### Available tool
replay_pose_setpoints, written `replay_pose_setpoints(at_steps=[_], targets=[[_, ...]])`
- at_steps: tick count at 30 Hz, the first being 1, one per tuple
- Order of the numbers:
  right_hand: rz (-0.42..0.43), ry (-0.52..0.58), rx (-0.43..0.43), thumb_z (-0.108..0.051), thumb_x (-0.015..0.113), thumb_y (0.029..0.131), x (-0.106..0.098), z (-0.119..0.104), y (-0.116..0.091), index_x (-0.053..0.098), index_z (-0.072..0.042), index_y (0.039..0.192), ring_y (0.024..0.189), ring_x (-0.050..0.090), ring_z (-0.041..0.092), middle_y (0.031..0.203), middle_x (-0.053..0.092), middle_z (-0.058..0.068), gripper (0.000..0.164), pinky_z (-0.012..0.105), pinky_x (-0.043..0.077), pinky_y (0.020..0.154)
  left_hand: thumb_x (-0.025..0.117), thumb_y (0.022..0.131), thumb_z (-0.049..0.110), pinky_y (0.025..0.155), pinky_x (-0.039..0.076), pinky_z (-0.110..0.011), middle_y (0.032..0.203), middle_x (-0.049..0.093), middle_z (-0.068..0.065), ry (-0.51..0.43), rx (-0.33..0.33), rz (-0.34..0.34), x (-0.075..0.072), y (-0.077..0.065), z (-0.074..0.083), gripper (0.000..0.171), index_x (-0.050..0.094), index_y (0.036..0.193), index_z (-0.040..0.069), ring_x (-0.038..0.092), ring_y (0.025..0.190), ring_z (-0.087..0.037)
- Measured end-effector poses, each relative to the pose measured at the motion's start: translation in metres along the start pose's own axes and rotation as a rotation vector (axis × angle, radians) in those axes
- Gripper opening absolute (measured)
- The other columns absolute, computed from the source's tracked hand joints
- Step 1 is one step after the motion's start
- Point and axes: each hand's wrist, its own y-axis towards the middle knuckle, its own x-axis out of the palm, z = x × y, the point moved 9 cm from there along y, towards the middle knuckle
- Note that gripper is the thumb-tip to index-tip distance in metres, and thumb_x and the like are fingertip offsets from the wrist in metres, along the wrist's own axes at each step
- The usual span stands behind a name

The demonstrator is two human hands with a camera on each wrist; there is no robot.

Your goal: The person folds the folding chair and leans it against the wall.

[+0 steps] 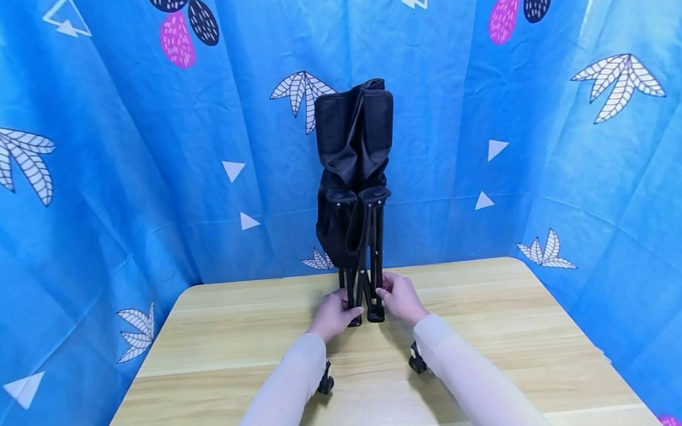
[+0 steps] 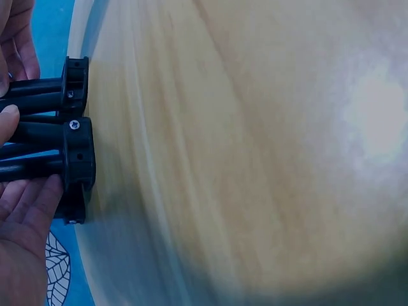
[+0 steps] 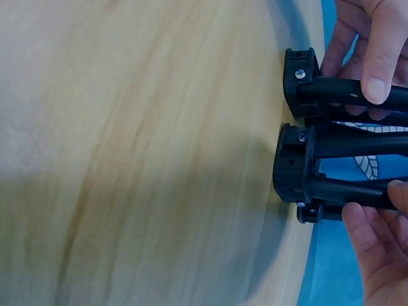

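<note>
A folded black camping chair (image 1: 339,166) stands upright near the back of the table, its dark fabric bunched above thin tubular legs (image 3: 347,145). My left hand (image 1: 333,314) grips the left legs low down, with the thumb across the front. On the other side, my right hand (image 1: 403,299) holds the right legs between thumb and fingers. Plastic feet (image 2: 78,153) with screws cap the legs, right at the tabletop in both wrist views. The feet sit close together, just below my fingers.
The wooden table (image 1: 211,400) has light grain and rounded back corners. Blue patterned curtains (image 1: 461,128) hang behind it and along both sides. A small black wrist device is under each forearm, the left one (image 1: 325,379) and the right one (image 1: 417,358).
</note>
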Motion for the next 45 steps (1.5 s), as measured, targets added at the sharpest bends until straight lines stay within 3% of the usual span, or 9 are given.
replay_pose_setpoints(at_steps=[9,19,24,32,38,45], targets=[[0.000,0.008,0.001,-0.003,0.073,0.101,0.003,0.004,0.013,0.074,-0.002,0.102,0.082,0.068,0.018,0.089,0.077,0.008,0.002,0.039,0.059,0.080,0.082,0.098,0.016,0.078,0.064,-0.033,0.100,0.081,-0.011,0.001,0.000,0.004,-0.004,0.008,-0.003,0.017,0.073,0.108,0.005,0.079,0.090,-0.022],[-0.005,0.003,0.028,-0.004,0.071,0.103,0.001,0.005,0.020,0.072,0.002,0.103,0.085,0.068,0.023,0.093,0.075,0.012,0.006,0.042,0.058,0.081,0.080,0.099,0.013,0.087,0.065,-0.042,0.105,0.081,-0.013,0.038,-0.013,0.017,-0.004,0.018,-0.004,0.015,0.074,0.109,0.004,0.079,0.099,-0.030],[0.008,0.012,0.050,-0.003,0.071,0.102,0.002,0.008,0.024,0.072,0.000,0.104,0.091,0.071,0.027,0.097,0.076,0.014,0.004,0.048,0.060,0.088,0.081,0.099,0.014,0.090,0.065,-0.048,0.106,0.080,-0.015,0.052,-0.028,0.024,-0.007,0.019,-0.001,0.016,0.074,0.109,0.003,0.079,0.100,-0.033],[0.006,0.029,0.088,-0.002,0.071,0.102,0.005,0.015,0.028,0.072,0.003,0.115,0.099,0.072,0.032,0.107,0.076,0.020,0.014,0.051,0.061,0.093,0.082,0.099,0.019,0.093,0.063,-0.047,0.114,0.081,-0.013,0.055,-0.068,0.023,-0.007,0.021,-0.006,0.024,0.075,0.117,0.005,0.077,0.104,-0.031],[-0.001,0.056,0.130,-0.001,0.072,0.099,0.002,0.012,0.027,0.073,0.001,0.107,0.095,0.072,0.030,0.103,0.076,0.017,0.008,0.048,0.060,0.089,0.084,0.095,0.014,0.099,0.063,-0.050,0.118,0.080,-0.018,0.024,-0.051,0.015,-0.010,0.021,-0.002,0.031,0.074,0.121,0.000,0.077,0.110,-0.036],[-0.031,0.052,0.168,-0.007,0.075,0.098,-0.003,0.006,0.025,0.075,-0.003,0.101,0.096,0.071,0.027,0.099,0.078,0.013,0.005,0.045,0.058,0.090,0.087,0.090,0.012,0.094,0.064,-0.047,0.110,0.080,-0.017,0.062,-0.014,0.005,-0.020,0.022,0.009,0.030,0.074,0.114,-0.001,0.078,0.103,-0.035]])
